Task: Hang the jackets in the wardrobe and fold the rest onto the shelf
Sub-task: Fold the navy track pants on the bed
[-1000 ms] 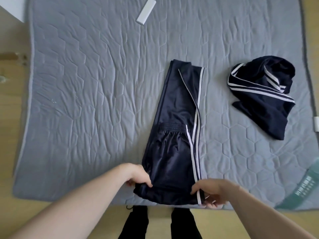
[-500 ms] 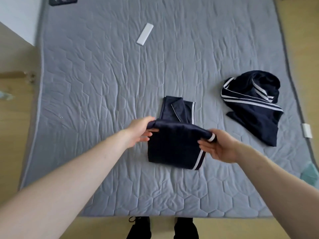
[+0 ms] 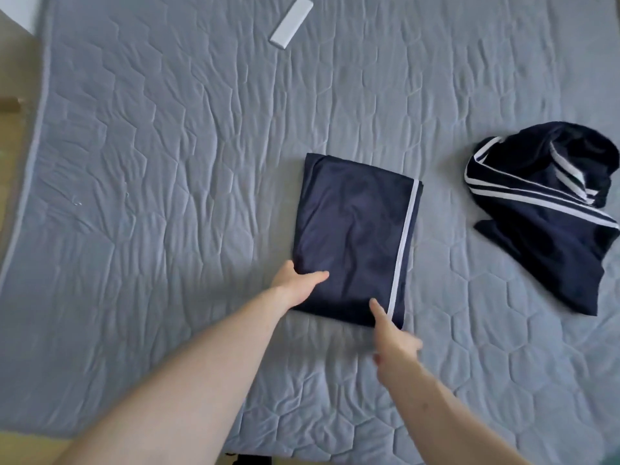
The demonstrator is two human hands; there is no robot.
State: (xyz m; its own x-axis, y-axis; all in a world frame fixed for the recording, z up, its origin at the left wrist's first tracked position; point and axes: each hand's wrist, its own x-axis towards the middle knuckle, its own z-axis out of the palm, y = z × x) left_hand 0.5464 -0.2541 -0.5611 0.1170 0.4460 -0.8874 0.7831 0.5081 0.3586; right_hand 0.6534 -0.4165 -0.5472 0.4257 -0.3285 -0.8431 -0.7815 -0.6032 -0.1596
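Navy folded trousers (image 3: 355, 236), left hand (image 3: 297, 285) gripping edge

Folded trousers (image 3: 352, 236): navy cloth, smooth, faint sheen, white woven stripe down one edge. Crumpled garment (image 3: 543, 213): same dark navy cloth, slightly glossy, white stripe bands. Mattress cover (image 3: 167, 162): grey quilted cloth, matt, stitched hexagon pattern, puckered and wrinkled. White bar (image 3: 291, 22): smooth, matt, looks plastic. Floor (image 3: 10, 135): pale wood look, smooth.
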